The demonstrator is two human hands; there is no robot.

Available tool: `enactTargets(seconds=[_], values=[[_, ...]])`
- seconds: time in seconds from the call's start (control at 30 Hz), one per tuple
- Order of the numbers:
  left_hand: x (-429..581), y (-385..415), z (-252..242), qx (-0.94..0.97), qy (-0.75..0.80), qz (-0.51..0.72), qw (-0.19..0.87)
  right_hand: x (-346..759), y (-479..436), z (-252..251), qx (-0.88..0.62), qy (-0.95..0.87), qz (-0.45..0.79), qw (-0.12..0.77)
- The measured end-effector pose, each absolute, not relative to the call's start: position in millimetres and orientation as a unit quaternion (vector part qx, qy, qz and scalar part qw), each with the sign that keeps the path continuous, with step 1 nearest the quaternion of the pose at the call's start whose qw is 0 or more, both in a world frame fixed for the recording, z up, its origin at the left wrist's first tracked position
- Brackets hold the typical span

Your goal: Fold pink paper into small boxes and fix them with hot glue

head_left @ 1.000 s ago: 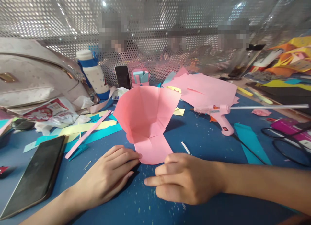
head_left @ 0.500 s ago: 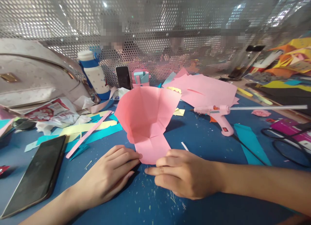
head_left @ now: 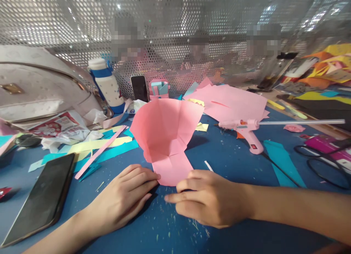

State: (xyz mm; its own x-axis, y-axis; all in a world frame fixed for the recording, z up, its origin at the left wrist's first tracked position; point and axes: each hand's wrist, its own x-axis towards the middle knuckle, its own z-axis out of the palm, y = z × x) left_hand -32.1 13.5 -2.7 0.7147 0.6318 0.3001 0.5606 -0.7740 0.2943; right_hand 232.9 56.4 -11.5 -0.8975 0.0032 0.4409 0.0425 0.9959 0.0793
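Note:
A pink folded paper [head_left: 167, 137] stands on the blue table [head_left: 225, 159], fanned open at the top with a flat flap at its near end. My left hand [head_left: 123, 199] lies flat on the table, fingers stretched out, fingertips touching the flap's left edge. My right hand [head_left: 211, 197] is loosely curled just right of the flap's near corner, thumb at the paper's edge and index finger pointing left along the table. It grips nothing that I can see.
A black phone [head_left: 41, 197] lies at the near left. Paper strips [head_left: 98, 148], a white bag [head_left: 41, 89] and a bottle [head_left: 106, 84] sit left. A pink glue gun [head_left: 246, 131], pink sheets [head_left: 233, 100] and scissors [head_left: 323, 162] lie right. A perforated metal screen stands behind, with people beyond.
My right hand moved up to the flap's near corner, then dropped back slightly. My left hand and the pink paper stayed put.

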Motion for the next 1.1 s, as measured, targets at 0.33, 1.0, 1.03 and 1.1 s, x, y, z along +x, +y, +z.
enactTargets(seconds=[0.33,1.0,1.03,1.1], values=[[-33,14,-4,0.922,0.323,0.193,0.095,231,55,-10,0.006,-0.969,-0.028,0.244],[-33,14,-6,0.929,0.305,0.185,0.102,234,41,-7,-0.007,-0.986,-0.089,0.138],[-33,14,-5,0.929,0.305,0.184,0.102,234,41,-7,-0.007,-0.985,-0.094,0.143],[-32,14,-5,0.929,0.305,0.183,0.101,233,40,-6,0.002,-0.981,-0.108,0.160]])
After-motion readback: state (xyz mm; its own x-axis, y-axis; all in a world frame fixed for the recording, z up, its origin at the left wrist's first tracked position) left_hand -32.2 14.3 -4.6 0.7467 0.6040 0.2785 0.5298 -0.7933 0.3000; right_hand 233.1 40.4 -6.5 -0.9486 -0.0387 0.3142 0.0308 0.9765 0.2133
